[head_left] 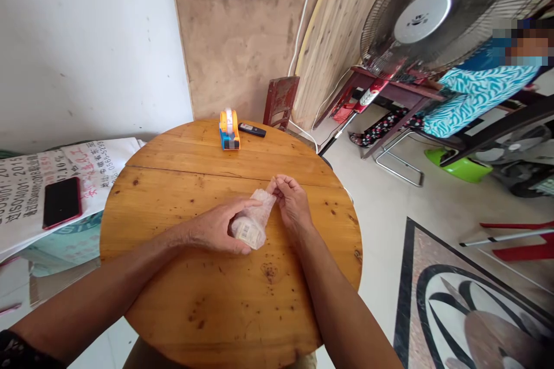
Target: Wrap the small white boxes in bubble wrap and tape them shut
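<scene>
A small roundish item [250, 234] with a barcode label lies on the round wooden table [186, 294], covered in clear bubble wrap [261, 207]. My left hand [216, 225] curls around its left side, thumb near the bottom and fingers on the wrap. At the upper right, my right hand [292, 199] is closed in a pinch at the wrap's loose end. Whether a piece of tape is also between those fingertips is too small to tell. What the wrap encloses is only partly visible through it.
Toward the table's far edge stand an orange and blue tape dispenser [229, 130] and a dark remote-like object [252, 130]. A phone [62, 202] rests on printed sacks at left. A standing fan [422, 17] and a seated person [480, 89] are at right.
</scene>
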Tool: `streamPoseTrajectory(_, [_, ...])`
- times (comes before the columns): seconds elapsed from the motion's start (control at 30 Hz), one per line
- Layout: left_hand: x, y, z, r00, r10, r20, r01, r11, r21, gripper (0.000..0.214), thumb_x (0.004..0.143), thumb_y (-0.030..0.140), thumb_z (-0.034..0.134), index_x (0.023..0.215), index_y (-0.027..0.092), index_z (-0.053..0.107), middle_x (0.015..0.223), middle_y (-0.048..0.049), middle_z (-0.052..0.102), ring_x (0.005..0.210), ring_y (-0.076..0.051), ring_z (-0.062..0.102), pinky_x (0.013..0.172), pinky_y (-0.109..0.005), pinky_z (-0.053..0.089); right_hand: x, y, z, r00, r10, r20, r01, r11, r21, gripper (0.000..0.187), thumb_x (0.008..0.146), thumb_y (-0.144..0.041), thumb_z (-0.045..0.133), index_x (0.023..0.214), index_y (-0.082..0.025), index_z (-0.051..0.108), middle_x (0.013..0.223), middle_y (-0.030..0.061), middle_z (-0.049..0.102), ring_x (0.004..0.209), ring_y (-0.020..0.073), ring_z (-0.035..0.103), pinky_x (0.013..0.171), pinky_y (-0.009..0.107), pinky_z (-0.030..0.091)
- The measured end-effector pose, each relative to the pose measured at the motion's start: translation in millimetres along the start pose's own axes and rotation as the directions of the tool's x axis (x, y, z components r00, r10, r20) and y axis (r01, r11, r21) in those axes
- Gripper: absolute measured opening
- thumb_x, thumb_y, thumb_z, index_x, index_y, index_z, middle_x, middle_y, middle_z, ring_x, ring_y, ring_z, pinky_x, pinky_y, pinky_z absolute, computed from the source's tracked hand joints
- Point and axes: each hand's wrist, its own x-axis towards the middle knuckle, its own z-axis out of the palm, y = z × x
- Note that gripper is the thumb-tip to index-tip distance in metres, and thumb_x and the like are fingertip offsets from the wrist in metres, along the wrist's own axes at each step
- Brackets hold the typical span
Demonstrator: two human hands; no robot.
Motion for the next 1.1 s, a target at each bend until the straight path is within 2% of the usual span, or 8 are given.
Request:
streamPoseTrajectory(0.23, [4.1, -2.7, -8.0, 0.980, -0.196, 0.027, 0.185, 0.862, -0.472, 0.070, 0.075, 0.040, 0.073, 0.136, 0.015, 0.049, 0.128, -0.0137, 0.062, 0.118, -0.029, 0.058, 0.101, -0.042, 0.041, -12.0, -18.9, -4.5, 0.992, -0.117, -0.055, 0.114, 0.991, -0.067, 0.031, 0.067, -0.040, 0.076, 0.086, -0.020, 0.063, 0.081, 0.0003, 0.067, 0.070, 0.0123, 0.062, 0.058, 0.023, 0.047])
streamPoseTrajectory(0.33, [8.5, -9.5, -9.1, 0.968, -0.243, -0.069, 0.159, 0.798, -0.581, 0.062, 0.069, 0.032, 0.075, 0.126, 0.014, 0.057, 0.119, -0.0119, 0.067, 0.113, -0.028, 0.059, 0.099, -0.041, 0.040, -26.6, -30.2, -2.7, 0.986, -0.085, 0.146, 0.099, 0.991, -0.088, 0.025, 0.075, -0.043, 0.071, 0.079, -0.020, 0.062, 0.068, -0.0020, 0.063, 0.054, 0.0105, 0.056, 0.047, 0.022, 0.043])
streamPoseTrajectory(0.43, [11.4, -14.8, -10.1, 0.959, -0.260, -0.107, 0.133, 0.756, -0.641, 0.063, 0.062, 0.025, 0.074, 0.122, 0.014, 0.060, 0.110, -0.0101, 0.070, 0.108, -0.028, 0.061, 0.095, -0.042, 0.042, -35.5, -29.5, 3.5, 0.905, 0.121, 0.407, -0.029, 0.974, -0.225, 0.030, 0.075, -0.046, 0.070, 0.068, -0.019, 0.059, 0.060, -0.0011, 0.061, 0.047, 0.0116, 0.055, 0.043, 0.024, 0.042])
streamPoseTrajectory(0.5, [12.0, -15.9, -10.6, 0.956, -0.271, -0.116, 0.129, 0.739, -0.661, 0.065, 0.059, 0.021, 0.073, 0.122, 0.015, 0.060, 0.107, -0.0094, 0.070, 0.105, -0.028, 0.062, 0.094, -0.041, 0.043, -36.5, -23.1, 8.8, 0.876, 0.196, 0.441, -0.048, 0.945, -0.324, 0.031, 0.074, -0.047, 0.069, 0.066, -0.019, 0.057, 0.056, -0.0022, 0.058, 0.044, 0.0114, 0.052, 0.041, 0.024, 0.040])
streamPoseTrajectory(0.67, [11.2, -10.9, -10.5, 0.956, -0.265, -0.124, 0.115, 0.730, -0.674, 0.061, 0.060, 0.016, 0.070, 0.120, 0.017, 0.063, 0.111, -0.0091, 0.070, 0.103, -0.025, 0.063, 0.091, -0.037, 0.044, -33.8, -7.2, 18.4, 0.943, 0.009, 0.332, 0.191, 0.803, -0.564, 0.029, 0.073, -0.045, 0.068, 0.066, -0.020, 0.055, 0.056, -0.0037, 0.054, 0.051, 0.0111, 0.047, 0.048, 0.024, 0.035])
streamPoseTrajectory(0.8, [11.1, -7.1, -9.3, 0.964, -0.230, -0.132, 0.081, 0.732, -0.677, 0.059, 0.060, 0.015, 0.070, 0.119, 0.018, 0.065, 0.115, -0.0106, 0.069, 0.105, -0.025, 0.064, 0.092, -0.037, 0.045, -34.5, -2.1, 19.5, 0.947, -0.079, 0.312, 0.276, 0.696, -0.663, 0.029, 0.074, -0.043, 0.067, 0.063, -0.021, 0.051, 0.057, -0.0038, 0.053, 0.055, 0.0116, 0.045, 0.051, 0.024, 0.032])
streamPoseTrajectory(0.93, [13.1, -5.4, -9.0, 0.938, -0.266, -0.222, 0.050, 0.737, -0.674, 0.053, 0.061, 0.017, 0.073, 0.114, 0.014, 0.067, 0.107, -0.0103, 0.072, 0.099, -0.023, 0.064, 0.090, -0.037, 0.045, -30.8, -3.6, 13.4, 0.963, -0.057, 0.263, 0.196, 0.820, -0.538, 0.025, 0.079, -0.037, 0.055, 0.061, -0.020, 0.052, 0.058, -0.0026, 0.049, 0.057, 0.0123, 0.043, 0.053, 0.025, 0.032])
streamPoseTrajectory(1.1, [17.6, -5.5, -14.7, 0.844, -0.333, -0.420, -0.042, 0.740, -0.671, 0.038, 0.062, 0.021, 0.075, 0.099, 0.014, 0.072, 0.093, -0.0054, 0.072, 0.085, -0.017, 0.063, 0.084, -0.032, 0.046, -19.4, -6.8, 4.4, 0.997, 0.043, 0.059, -0.027, 0.968, -0.251, 0.028, 0.073, -0.043, 0.060, 0.060, -0.021, 0.049, 0.055, -0.0042, 0.045, 0.051, 0.0111, 0.037, 0.048, 0.024, 0.030])
